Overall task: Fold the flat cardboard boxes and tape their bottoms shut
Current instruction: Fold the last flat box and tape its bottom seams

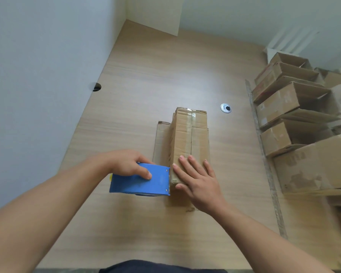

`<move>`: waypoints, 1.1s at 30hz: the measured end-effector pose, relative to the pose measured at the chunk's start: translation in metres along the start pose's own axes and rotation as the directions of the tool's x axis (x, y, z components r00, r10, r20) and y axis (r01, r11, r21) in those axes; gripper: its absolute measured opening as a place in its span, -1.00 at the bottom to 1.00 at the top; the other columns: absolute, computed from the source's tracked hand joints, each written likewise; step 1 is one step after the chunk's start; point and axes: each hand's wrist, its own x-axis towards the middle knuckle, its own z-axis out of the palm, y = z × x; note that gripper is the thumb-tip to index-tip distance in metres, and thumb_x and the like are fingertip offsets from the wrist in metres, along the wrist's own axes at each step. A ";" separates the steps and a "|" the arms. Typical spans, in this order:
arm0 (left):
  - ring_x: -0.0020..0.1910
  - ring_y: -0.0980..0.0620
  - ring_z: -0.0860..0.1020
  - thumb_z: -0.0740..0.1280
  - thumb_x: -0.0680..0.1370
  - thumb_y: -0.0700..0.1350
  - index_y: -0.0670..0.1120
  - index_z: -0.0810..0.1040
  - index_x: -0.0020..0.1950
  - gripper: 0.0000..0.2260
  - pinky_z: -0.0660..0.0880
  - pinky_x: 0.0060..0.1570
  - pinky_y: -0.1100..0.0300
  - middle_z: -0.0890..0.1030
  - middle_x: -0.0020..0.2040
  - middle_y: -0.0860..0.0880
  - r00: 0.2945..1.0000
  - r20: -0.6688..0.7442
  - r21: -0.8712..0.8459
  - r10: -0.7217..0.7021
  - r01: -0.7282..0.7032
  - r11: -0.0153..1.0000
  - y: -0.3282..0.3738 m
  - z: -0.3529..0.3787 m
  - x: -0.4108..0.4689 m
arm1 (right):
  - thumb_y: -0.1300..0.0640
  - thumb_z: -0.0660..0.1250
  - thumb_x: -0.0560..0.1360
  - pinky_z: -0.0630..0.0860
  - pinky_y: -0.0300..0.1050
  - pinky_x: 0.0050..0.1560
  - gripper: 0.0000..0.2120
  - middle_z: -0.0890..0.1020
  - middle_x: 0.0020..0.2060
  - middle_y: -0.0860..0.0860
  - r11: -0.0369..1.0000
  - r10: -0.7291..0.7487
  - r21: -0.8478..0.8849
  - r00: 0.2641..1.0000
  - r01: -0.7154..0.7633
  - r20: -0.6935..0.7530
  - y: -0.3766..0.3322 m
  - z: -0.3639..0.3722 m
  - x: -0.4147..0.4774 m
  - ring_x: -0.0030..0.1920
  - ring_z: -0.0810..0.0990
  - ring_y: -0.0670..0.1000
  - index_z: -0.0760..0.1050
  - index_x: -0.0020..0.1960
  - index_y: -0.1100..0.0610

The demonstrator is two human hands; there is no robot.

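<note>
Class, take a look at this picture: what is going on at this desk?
A person is taping a folded cardboard box that stands on a wooden desk. The left hand grips a blue tape dispenser, whose front edge is against the box's near end. The right hand lies flat on the box top, fingers straight, holding it down. Clear tape shows at the far end of the seam. More folded boxes are piled at the right.

Box stack (295, 123) walls right; desk (146, 85) open left, ahead.
</note>
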 end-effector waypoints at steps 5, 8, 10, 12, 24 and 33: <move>-0.01 0.16 0.62 0.39 0.52 0.15 0.33 0.63 0.04 -0.87 0.51 0.02 0.16 0.67 -0.04 0.23 1.000 0.007 0.038 -0.007 0.007 0.999 0.004 -0.004 0.006 | -0.30 -0.10 0.64 0.11 0.11 0.46 -0.50 0.28 0.53 -0.16 1.000 0.016 0.000 1.000 -0.016 0.019 -0.001 -0.001 0.001 0.52 0.29 -0.02 0.21 0.53 -0.20; 0.01 0.13 0.60 0.37 0.54 0.15 0.26 0.63 0.14 -0.82 0.54 0.11 0.08 0.65 -0.01 0.20 1.000 -0.019 0.104 -0.008 0.010 0.994 0.010 -0.006 0.005 | -0.30 -0.08 0.64 0.10 0.11 0.47 -0.50 0.28 0.53 -0.16 1.000 0.017 -0.003 0.999 -0.017 0.034 -0.001 -0.002 0.000 0.52 0.29 -0.02 0.22 0.53 -0.21; 0.01 0.15 0.60 0.37 0.55 0.15 0.26 0.62 0.18 -0.79 0.54 0.11 0.09 0.65 0.01 0.20 1.000 -0.026 0.126 -0.005 0.009 0.992 0.010 -0.007 0.002 | -0.30 -0.09 0.65 0.10 0.12 0.47 -0.49 0.27 0.54 -0.16 1.000 0.017 -0.003 0.999 -0.017 0.044 0.000 -0.002 0.000 0.52 0.28 -0.02 0.23 0.53 -0.21; 0.00 0.18 0.61 0.37 0.56 0.13 0.25 0.62 0.18 -0.80 0.53 0.10 0.14 0.66 0.00 0.21 1.000 -0.026 0.083 -0.002 0.004 0.996 0.005 -0.007 -0.002 | -0.30 -0.12 0.65 0.09 0.12 0.46 -0.49 0.26 0.54 -0.17 1.000 0.012 -0.003 0.998 -0.012 0.057 0.000 -0.002 0.000 0.52 0.28 -0.02 0.22 0.53 -0.21; -0.03 0.19 0.64 0.39 0.57 0.08 0.28 0.63 0.14 -0.82 0.53 0.06 0.19 0.68 -0.01 0.22 1.000 0.003 0.005 0.013 -0.013 1.000 -0.014 -0.011 -0.011 | -0.30 -0.15 0.65 0.09 0.12 0.46 -0.49 0.28 0.53 -0.16 1.000 0.022 0.013 0.998 -0.023 0.065 -0.001 -0.003 0.001 0.52 0.30 -0.01 0.18 0.54 -0.23; 0.01 0.05 0.59 0.36 0.54 0.14 0.17 0.63 0.16 -0.78 0.52 0.01 0.12 0.63 -0.01 0.13 0.999 -0.030 0.182 -0.040 0.044 0.982 0.020 -0.001 0.007 | -0.27 0.04 0.60 0.09 0.12 0.46 -0.49 0.29 0.53 -0.17 0.999 0.032 0.013 0.998 -0.033 0.052 -0.003 -0.001 0.001 0.52 0.29 -0.03 0.19 0.53 -0.24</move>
